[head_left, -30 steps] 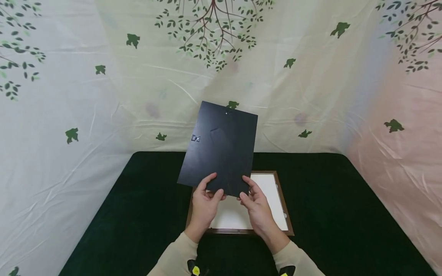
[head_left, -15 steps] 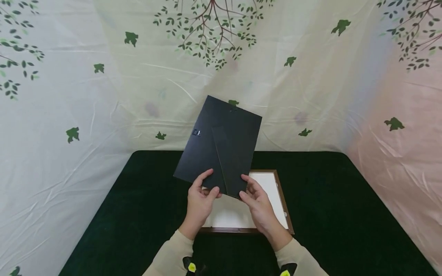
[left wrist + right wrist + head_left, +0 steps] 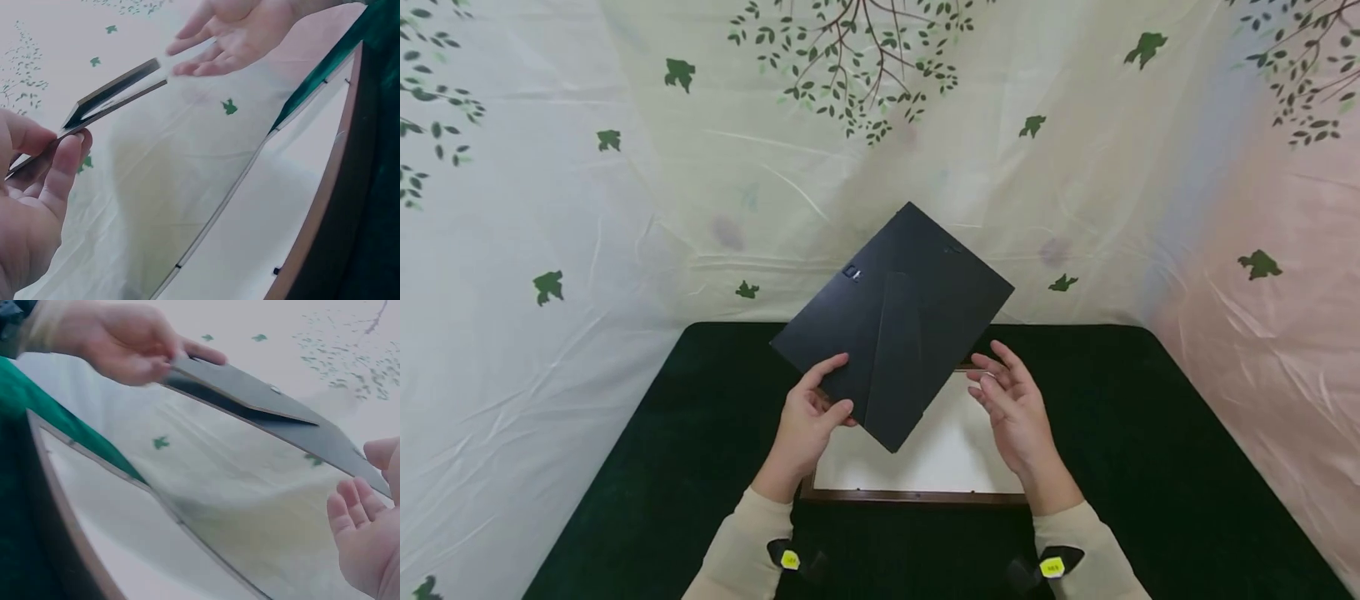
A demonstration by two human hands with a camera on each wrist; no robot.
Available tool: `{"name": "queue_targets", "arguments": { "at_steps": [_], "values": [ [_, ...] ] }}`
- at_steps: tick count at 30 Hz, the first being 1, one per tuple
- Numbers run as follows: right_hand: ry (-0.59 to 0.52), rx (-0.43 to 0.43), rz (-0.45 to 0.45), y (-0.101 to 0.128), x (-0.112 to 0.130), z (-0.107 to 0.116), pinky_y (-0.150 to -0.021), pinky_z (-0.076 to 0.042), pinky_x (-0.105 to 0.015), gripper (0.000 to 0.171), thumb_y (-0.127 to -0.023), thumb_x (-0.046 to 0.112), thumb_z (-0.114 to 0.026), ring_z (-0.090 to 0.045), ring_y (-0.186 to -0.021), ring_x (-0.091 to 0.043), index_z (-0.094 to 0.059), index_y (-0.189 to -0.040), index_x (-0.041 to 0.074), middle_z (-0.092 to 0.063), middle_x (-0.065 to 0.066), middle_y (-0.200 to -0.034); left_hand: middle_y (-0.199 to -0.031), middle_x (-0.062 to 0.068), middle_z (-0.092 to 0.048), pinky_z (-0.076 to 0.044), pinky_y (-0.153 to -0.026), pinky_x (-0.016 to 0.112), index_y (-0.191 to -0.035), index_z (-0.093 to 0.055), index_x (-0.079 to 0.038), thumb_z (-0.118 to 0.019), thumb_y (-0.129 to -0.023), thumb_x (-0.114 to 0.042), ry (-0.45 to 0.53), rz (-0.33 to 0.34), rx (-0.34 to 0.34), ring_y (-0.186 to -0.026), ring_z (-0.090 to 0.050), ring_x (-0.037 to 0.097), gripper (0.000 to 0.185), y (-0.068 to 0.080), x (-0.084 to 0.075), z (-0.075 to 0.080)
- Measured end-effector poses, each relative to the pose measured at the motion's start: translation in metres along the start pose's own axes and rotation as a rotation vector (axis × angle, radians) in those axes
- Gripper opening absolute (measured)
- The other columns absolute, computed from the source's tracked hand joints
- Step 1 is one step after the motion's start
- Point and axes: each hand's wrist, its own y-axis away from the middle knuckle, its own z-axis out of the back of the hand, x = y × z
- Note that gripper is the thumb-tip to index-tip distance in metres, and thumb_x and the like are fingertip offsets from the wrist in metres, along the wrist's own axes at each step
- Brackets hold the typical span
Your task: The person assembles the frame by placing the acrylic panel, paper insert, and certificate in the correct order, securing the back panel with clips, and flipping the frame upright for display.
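Note:
A black picture-frame backing board (image 3: 951, 308) is held up above the table, turned like a diamond, its back with the easel leg (image 3: 891, 342) towards me. My left hand (image 3: 801, 433) pinches its lower left edge between thumb and fingers. In the right wrist view the easel leg (image 3: 250, 400) stands a little away from the board (image 3: 331, 450). My right hand (image 3: 1021, 425) is apart from the board, to its lower right, fingers loosely spread and holding nothing. Below both hands lies a brown picture frame (image 3: 917, 497), with a white sheet (image 3: 917, 471) inside it.
A dark green cloth (image 3: 1150, 467) covers the table. Small dark tabs (image 3: 277, 270) stick out along the frame's inner edge. Behind the table hangs a pale curtain (image 3: 820, 183) printed with branches and leaves.
My right hand has let go of the board and moved right. The board has turned clockwise in my left hand, which has shifted slightly left. The frame stays on the table.

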Motion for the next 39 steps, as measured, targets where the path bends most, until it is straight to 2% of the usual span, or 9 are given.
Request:
{"name": "queue_targets", "arguments": {
  "at_steps": [9,12,16,19,26,29,33,37,39],
  "values": [
    [0.099,-0.211,0.073,-0.008,0.016,0.034,-0.098,-0.038,-0.023,0.052,-0.097,0.009,-0.057,-0.034,-0.124,-0.024,-0.037,-0.145,0.011,-0.035,-0.008,-0.140,-0.116,0.021,-0.053,-0.057,-0.061,0.033,-0.142,-0.044,-0.013,-0.056,-0.089,0.012,-0.077,-0.022,0.045,-0.077,-0.064,0.020,0.060,-0.002,-0.001,0.014],
    [0.118,-0.229,0.062,-0.009,0.019,0.041,-0.105,-0.034,-0.024,0.054,-0.097,0.012,-0.058,-0.031,-0.131,-0.026,-0.036,-0.146,0.013,-0.032,-0.009,-0.145,-0.114,0.022,-0.054,-0.057,-0.060,0.034,-0.143,-0.043,-0.013,-0.054,-0.091,0.011,-0.088,-0.024,0.053,-0.080,-0.065,0.021,0.058,-0.002,-0.001,0.019],
    [0.110,-0.179,0.043,-0.009,0.020,0.048,-0.103,-0.037,-0.024,0.058,-0.096,0.015,-0.059,-0.037,-0.131,-0.025,-0.033,-0.148,0.017,-0.031,-0.011,-0.147,-0.109,0.020,-0.058,-0.056,-0.060,0.034,-0.144,-0.043,-0.016,-0.054,-0.093,0.008,-0.109,-0.035,0.067,-0.075,-0.065,0.021,0.057,-0.001,-0.001,0.024],
    [0.086,-0.129,0.042,-0.009,0.021,0.050,-0.096,-0.044,-0.023,0.061,-0.095,0.013,-0.060,-0.048,-0.123,-0.020,-0.032,-0.149,0.018,-0.037,-0.012,-0.142,-0.107,0.020,-0.060,-0.056,-0.060,0.033,-0.145,-0.041,-0.016,-0.055,-0.094,0.005,-0.116,-0.053,0.089,-0.072,-0.064,0.020,0.057,0.000,-0.002,0.026],
    [0.115,-0.046,0.057,-0.007,0.022,0.056,-0.083,-0.051,-0.024,0.062,-0.094,0.008,-0.061,-0.065,-0.100,-0.013,-0.033,-0.149,0.015,-0.057,-0.006,-0.124,-0.125,0.024,-0.058,-0.058,-0.065,0.034,-0.148,-0.035,-0.013,-0.053,-0.096,0.004,-0.121,-0.096,0.131,-0.086,-0.067,0.020,0.058,0.001,-0.005,0.030],
    [0.192,-0.041,0.054,-0.006,0.022,0.060,-0.082,-0.051,-0.022,0.064,-0.093,0.008,-0.062,-0.066,-0.096,-0.012,-0.032,-0.149,0.016,-0.060,-0.004,-0.118,-0.122,0.022,-0.060,-0.056,-0.066,0.028,-0.148,-0.037,-0.016,-0.053,-0.096,0.004,-0.170,-0.094,0.078,-0.087,-0.065,0.016,0.058,0.001,-0.007,0.029],
    [0.290,-0.017,0.050,-0.006,0.022,0.062,-0.080,-0.054,-0.023,0.070,-0.092,0.009,-0.065,-0.065,-0.100,-0.013,-0.030,-0.151,0.020,-0.059,-0.006,-0.121,-0.125,0.015,-0.058,-0.045,-0.054,0.021,-0.146,-0.040,-0.018,-0.056,-0.095,0.003,-0.301,-0.066,-0.031,-0.075,-0.055,0.015,0.058,0.003,-0.015,0.022],
    [0.290,0.029,0.057,-0.007,0.024,0.060,-0.072,-0.057,-0.029,0.076,-0.091,0.006,-0.065,-0.065,-0.099,-0.014,-0.027,-0.153,0.027,-0.055,-0.009,-0.126,-0.144,0.008,-0.045,-0.039,-0.048,0.024,-0.146,-0.041,-0.020,-0.056,-0.096,0.000,-0.408,-0.059,-0.074,-0.082,-0.050,0.021,0.057,0.005,-0.013,0.017],
    [0.260,0.042,0.068,-0.006,0.025,0.058,-0.070,-0.057,-0.030,0.077,-0.091,0.003,-0.064,-0.066,-0.098,-0.015,-0.024,-0.153,0.026,-0.055,-0.009,-0.125,-0.144,0.006,-0.043,-0.039,-0.046,0.024,-0.146,-0.041,-0.023,-0.056,-0.096,-0.003,-0.440,-0.091,-0.083,-0.074,-0.048,0.019,0.056,0.004,-0.006,0.017]
  ]
}}
